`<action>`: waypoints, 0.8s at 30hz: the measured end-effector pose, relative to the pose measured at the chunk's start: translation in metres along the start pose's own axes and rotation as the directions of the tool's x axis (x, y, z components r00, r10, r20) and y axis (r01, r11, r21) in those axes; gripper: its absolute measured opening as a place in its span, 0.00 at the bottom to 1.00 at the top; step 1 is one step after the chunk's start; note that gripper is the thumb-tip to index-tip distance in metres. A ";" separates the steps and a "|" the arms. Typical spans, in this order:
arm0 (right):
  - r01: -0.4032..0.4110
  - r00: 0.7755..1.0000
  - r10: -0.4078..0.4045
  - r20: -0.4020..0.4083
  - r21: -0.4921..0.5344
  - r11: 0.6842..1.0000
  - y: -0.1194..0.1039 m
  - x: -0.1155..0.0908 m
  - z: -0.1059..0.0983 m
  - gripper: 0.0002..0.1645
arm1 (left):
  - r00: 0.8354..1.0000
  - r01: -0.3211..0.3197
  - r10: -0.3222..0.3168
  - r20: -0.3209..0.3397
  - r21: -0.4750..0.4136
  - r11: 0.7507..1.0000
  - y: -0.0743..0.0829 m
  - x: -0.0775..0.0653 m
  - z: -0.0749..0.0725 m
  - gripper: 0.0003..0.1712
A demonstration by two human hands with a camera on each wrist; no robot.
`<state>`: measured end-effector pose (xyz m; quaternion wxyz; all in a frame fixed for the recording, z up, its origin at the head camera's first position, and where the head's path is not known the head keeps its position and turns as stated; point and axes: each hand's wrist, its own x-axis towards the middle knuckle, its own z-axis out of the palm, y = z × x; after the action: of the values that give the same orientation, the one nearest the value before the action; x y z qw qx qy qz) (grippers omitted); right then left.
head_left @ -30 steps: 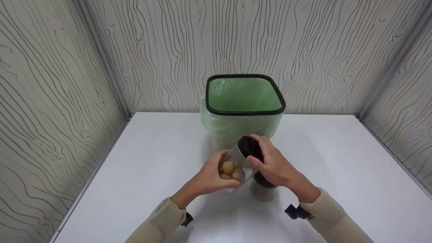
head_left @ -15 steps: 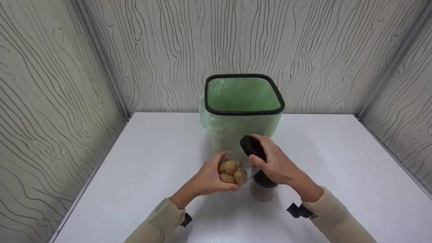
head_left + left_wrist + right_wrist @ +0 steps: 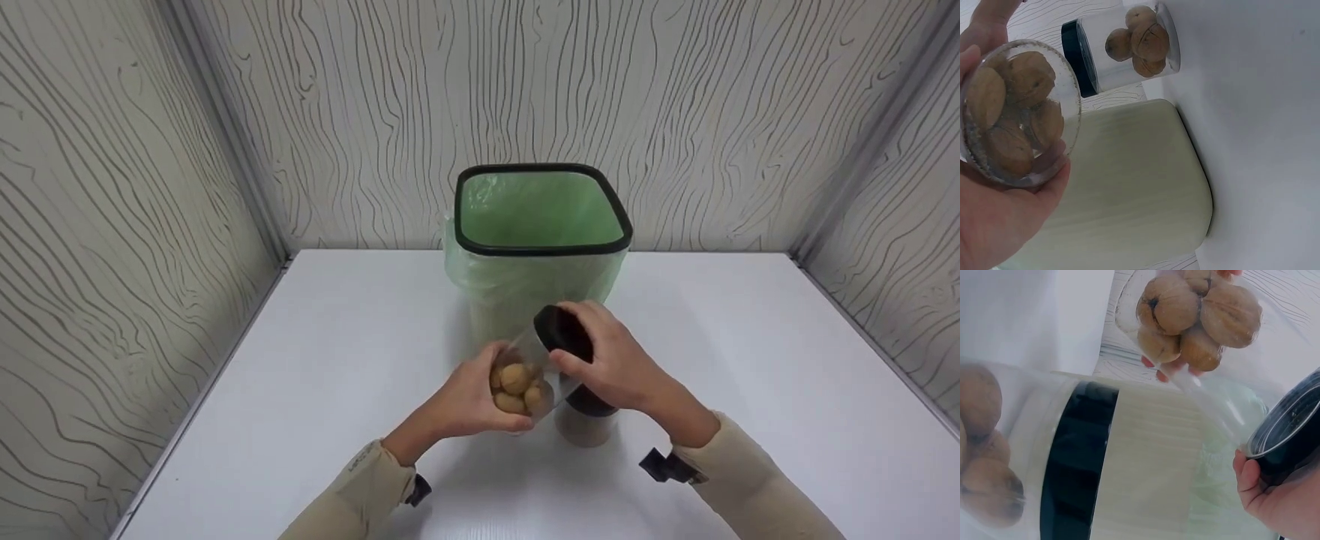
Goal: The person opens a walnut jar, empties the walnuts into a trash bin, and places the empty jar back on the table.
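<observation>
A clear jar (image 3: 519, 388) with several walnuts inside is tilted in front of me, its bottom toward the lower left. My left hand (image 3: 469, 397) grips it around the lower part. At the upper end my right hand (image 3: 619, 364) holds its black lid (image 3: 551, 328), thumb on the near side and fingers over the far side. The lid sits at the jar's mouth. In the right wrist view the walnuts (image 3: 1202, 320) lie in the jar's lower end. A second jar (image 3: 1129, 48) with walnuts and a dark lid stands upright on the table, partly hidden beneath my right hand.
Behind the hands stands a bin (image 3: 502, 289) lined with a green bag, with a black rim on top. The white table (image 3: 360, 337) meets patterned walls (image 3: 375, 112) at the back and sides.
The tilted jar has shifted slightly right and toward me, with both hands on it throughout. The bin and the second jar have stayed in place.
</observation>
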<state>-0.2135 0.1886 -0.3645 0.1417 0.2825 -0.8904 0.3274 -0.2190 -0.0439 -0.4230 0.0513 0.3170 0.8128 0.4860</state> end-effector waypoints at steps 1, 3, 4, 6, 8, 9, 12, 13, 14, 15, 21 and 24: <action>0.005 1.000 -0.005 0.002 0.001 1.000 0.001 0.000 0.000 0.37 | 1.000 -0.002 0.002 0.001 0.004 1.000 0.000 0.000 0.000 0.52; 0.018 1.000 -0.018 0.008 0.002 1.000 0.002 0.000 -0.001 0.37 | 1.000 -0.011 0.011 0.002 0.008 1.000 -0.001 0.000 0.000 0.52; 0.024 1.000 -0.024 0.012 0.002 1.000 0.002 0.000 -0.001 0.37 | 1.000 -0.016 0.016 0.005 0.006 1.000 -0.001 0.000 0.000 0.52; 0.039 0.999 -0.039 0.018 0.003 0.999 0.003 0.000 -0.002 0.37 | 1.000 -0.025 0.025 0.007 0.006 1.000 0.000 0.001 0.000 0.52; 0.056 0.998 -0.056 0.019 0.008 0.998 0.004 0.000 -0.003 0.36 | 0.999 -0.031 0.031 0.009 0.004 1.000 0.001 0.001 0.000 0.52; 0.067 0.998 -0.068 0.017 0.010 0.998 0.005 0.000 -0.004 0.36 | 0.999 -0.035 0.035 0.009 0.003 0.999 0.001 0.001 0.000 0.52; 0.099 0.995 -0.099 0.006 0.024 0.995 0.006 0.000 -0.005 0.35 | 0.999 -0.044 0.044 0.007 0.001 0.999 0.002 0.002 0.001 0.52; 0.107 0.994 -0.107 0.002 0.027 0.994 0.006 0.001 -0.006 0.34 | 0.999 -0.047 0.047 0.005 0.003 0.999 0.002 0.003 0.001 0.52; 0.113 0.994 -0.113 -0.001 0.032 0.993 0.007 0.001 -0.006 0.34 | 0.999 -0.048 0.048 0.002 0.005 0.999 0.003 0.003 0.001 0.51; 0.116 0.993 -0.116 -0.003 0.032 0.993 0.007 0.001 -0.006 0.34 | 0.999 -0.051 0.051 0.001 0.009 0.999 0.003 0.003 0.001 0.52; 0.206 0.978 -0.206 -0.008 0.042 0.978 0.011 -0.001 -0.007 0.36 | 0.996 -0.076 0.078 0.048 -0.031 0.997 0.001 0.003 0.001 0.52; 0.254 0.967 -0.255 0.002 0.056 0.965 0.009 -0.001 -0.009 0.36 | 0.993 -0.085 0.090 0.080 -0.068 0.994 0.002 0.001 0.000 0.51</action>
<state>-0.2179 0.2009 -0.3625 0.1710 0.3998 -0.8380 0.3296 -0.2188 -0.0423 -0.4212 0.0740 0.3705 0.7791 0.5002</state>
